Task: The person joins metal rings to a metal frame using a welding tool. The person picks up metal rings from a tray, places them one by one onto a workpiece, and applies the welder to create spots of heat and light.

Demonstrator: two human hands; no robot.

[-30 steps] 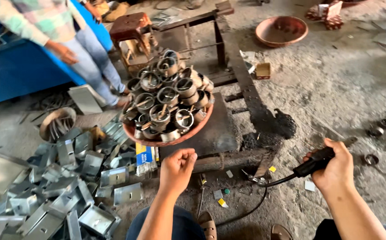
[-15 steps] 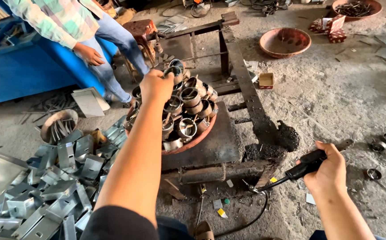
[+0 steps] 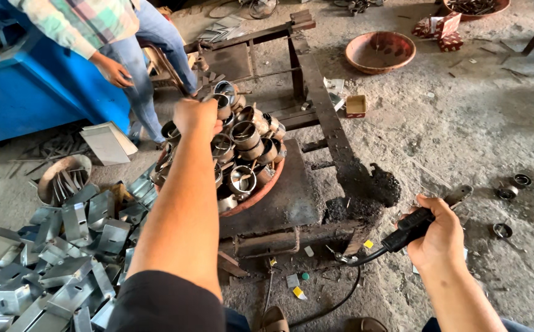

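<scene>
The left hand is curled down over the far side of the heap of short metal rings, fingers bent onto one of them, though the knuckles hide whether it is actually gripped. Those rings, thin-walled, round and dull silver, are piled in a shallow reddish bowl sitting toward the left edge of the dark steel work stand. The right hand is clenched around a black welding holder with its cable trailing down to the floor, just off the stand's near right corner (there is bare concrete all around it). Bent grey sheet-metal brackets crowd the floor to the left. Another person's hand hangs beyond the bowl, beside a blue machine.
</scene>
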